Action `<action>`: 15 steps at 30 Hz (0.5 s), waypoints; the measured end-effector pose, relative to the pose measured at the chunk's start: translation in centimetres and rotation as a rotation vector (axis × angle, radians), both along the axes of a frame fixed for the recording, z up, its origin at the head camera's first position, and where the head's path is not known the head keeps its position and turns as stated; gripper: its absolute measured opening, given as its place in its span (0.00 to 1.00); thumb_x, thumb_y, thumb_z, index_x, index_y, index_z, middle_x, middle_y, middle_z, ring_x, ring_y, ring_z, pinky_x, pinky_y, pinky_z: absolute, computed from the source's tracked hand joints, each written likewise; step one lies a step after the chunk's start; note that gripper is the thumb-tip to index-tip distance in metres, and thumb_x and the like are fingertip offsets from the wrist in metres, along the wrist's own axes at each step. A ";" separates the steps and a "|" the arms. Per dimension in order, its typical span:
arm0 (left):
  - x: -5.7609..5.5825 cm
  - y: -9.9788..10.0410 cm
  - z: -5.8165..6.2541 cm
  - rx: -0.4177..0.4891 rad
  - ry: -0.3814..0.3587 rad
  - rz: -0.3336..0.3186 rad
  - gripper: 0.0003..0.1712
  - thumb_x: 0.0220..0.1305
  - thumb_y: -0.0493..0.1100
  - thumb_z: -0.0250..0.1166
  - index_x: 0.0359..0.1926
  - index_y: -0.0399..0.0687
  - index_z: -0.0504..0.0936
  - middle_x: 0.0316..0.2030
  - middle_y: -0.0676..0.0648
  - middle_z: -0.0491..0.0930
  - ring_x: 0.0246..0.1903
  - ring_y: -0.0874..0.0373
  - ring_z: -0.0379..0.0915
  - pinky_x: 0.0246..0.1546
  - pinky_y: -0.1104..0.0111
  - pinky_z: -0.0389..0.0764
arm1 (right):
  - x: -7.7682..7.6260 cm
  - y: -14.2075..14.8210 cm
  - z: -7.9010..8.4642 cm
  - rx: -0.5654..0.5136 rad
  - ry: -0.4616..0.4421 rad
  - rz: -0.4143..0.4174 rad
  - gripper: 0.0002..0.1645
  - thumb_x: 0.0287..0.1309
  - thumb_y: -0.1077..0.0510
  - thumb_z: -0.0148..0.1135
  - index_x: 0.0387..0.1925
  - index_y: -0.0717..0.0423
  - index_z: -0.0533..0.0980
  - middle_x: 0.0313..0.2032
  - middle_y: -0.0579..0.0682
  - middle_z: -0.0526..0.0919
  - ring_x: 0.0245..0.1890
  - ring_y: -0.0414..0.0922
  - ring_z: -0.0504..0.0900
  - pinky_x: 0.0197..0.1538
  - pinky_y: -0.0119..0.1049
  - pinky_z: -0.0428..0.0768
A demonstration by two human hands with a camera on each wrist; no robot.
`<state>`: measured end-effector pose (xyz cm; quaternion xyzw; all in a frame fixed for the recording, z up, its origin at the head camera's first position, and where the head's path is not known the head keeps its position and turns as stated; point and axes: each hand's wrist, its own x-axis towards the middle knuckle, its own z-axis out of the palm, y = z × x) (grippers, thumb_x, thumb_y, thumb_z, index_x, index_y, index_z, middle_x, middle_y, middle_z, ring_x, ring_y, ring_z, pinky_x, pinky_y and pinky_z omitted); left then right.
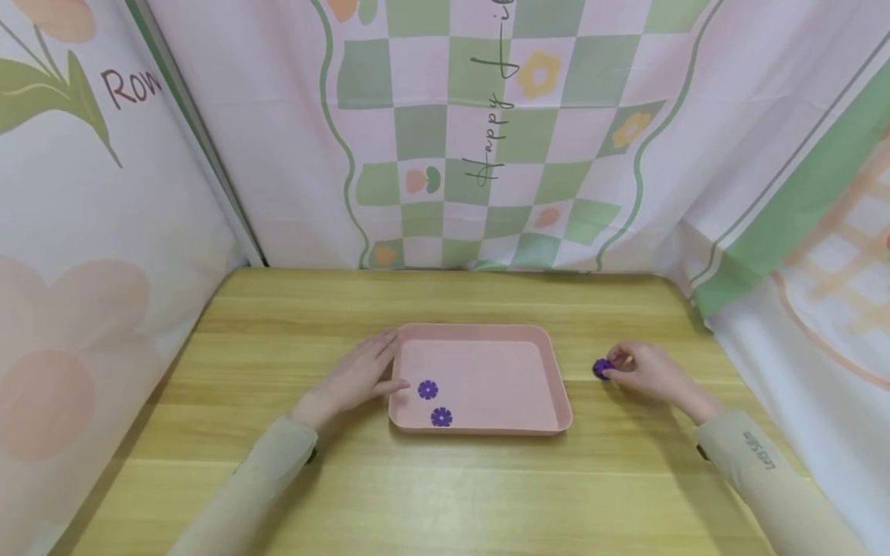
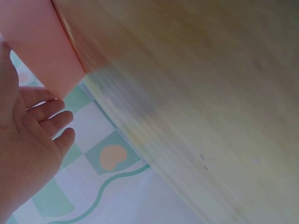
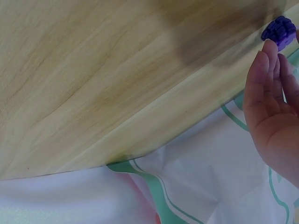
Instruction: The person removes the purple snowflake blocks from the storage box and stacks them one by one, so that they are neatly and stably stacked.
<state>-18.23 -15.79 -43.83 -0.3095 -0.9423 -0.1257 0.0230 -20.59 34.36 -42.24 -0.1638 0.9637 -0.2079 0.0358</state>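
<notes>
My right hand (image 1: pixel 643 372) pinches a small stack of purple snowflake discs (image 1: pixel 602 369) between thumb and fingers, to the right of the pink tray (image 1: pixel 480 332). In the right wrist view the notched edges of the stacked discs (image 3: pixel 279 32) show beyond the fingertips. Two flat purple snowflake discs lie in the tray's left part, one (image 1: pixel 427 390) just behind the other (image 1: pixel 441 417). At the tray's left side rests my left hand (image 1: pixel 358 372), its fingers extended along the outer wall and its thumb reaching over the rim.
The wooden table (image 1: pixel 459 494) spreads around the tray on every side. A checkered curtain (image 1: pixel 480 139) hangs behind its far edge, with printed cloths (image 1: pixel 90 309) at the left and right.
</notes>
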 end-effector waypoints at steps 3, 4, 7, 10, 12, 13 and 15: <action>0.0 0.0 0.0 -0.002 0.001 0.002 0.49 0.67 0.62 0.60 0.73 0.30 0.58 0.73 0.31 0.58 0.74 0.38 0.55 0.76 0.46 0.58 | 0.0 0.0 0.1 -0.009 -0.007 -0.004 0.16 0.55 0.55 0.72 0.39 0.65 0.80 0.34 0.56 0.86 0.31 0.44 0.84 0.35 0.35 0.84; 0.0 0.0 0.0 -0.002 0.000 0.003 0.49 0.67 0.62 0.60 0.73 0.30 0.58 0.73 0.31 0.58 0.74 0.37 0.55 0.76 0.46 0.58 | 0.0 0.0 0.2 -0.011 -0.009 -0.006 0.17 0.55 0.55 0.72 0.39 0.65 0.80 0.35 0.56 0.86 0.31 0.44 0.84 0.35 0.33 0.84; 0.0 0.0 0.1 -0.002 -0.007 0.006 0.49 0.67 0.63 0.59 0.73 0.31 0.58 0.73 0.31 0.57 0.74 0.37 0.54 0.76 0.46 0.58 | 0.0 0.0 0.6 -0.012 -0.014 -0.012 0.18 0.56 0.55 0.71 0.41 0.66 0.79 0.37 0.59 0.85 0.31 0.43 0.84 0.33 0.31 0.82; 0.1 0.0 0.1 -0.002 -0.019 0.011 0.50 0.67 0.64 0.59 0.73 0.31 0.57 0.74 0.31 0.57 0.75 0.38 0.54 0.77 0.47 0.57 | 0.1 -0.3 1.2 -0.007 -0.008 -0.003 0.20 0.57 0.54 0.70 0.44 0.67 0.78 0.38 0.61 0.85 0.31 0.42 0.84 0.33 0.30 0.82; 0.1 0.0 0.1 -0.001 -0.024 0.013 0.50 0.67 0.64 0.58 0.73 0.32 0.57 0.74 0.32 0.56 0.75 0.38 0.53 0.77 0.47 0.57 | 0.1 -0.8 1.6 -0.006 0.001 0.009 0.20 0.57 0.54 0.70 0.44 0.66 0.78 0.39 0.60 0.86 0.31 0.42 0.84 0.32 0.29 0.82; 0.1 0.0 0.1 0.000 -0.026 0.013 0.50 0.67 0.64 0.58 0.73 0.32 0.57 0.74 0.32 0.56 0.75 0.38 0.53 0.77 0.47 0.57 | 0.1 -1.0 1.8 -0.008 0.007 0.019 0.20 0.57 0.54 0.71 0.44 0.66 0.78 0.39 0.60 0.86 0.30 0.42 0.85 0.32 0.29 0.82; 0.1 0.0 0.1 0.001 -0.028 0.012 0.50 0.67 0.64 0.59 0.74 0.32 0.57 0.74 0.32 0.56 0.75 0.39 0.53 0.77 0.46 0.57 | 0.1 -1.5 2.2 -0.007 0.018 0.038 0.19 0.57 0.55 0.71 0.44 0.67 0.79 0.38 0.60 0.86 0.30 0.43 0.85 0.31 0.28 0.82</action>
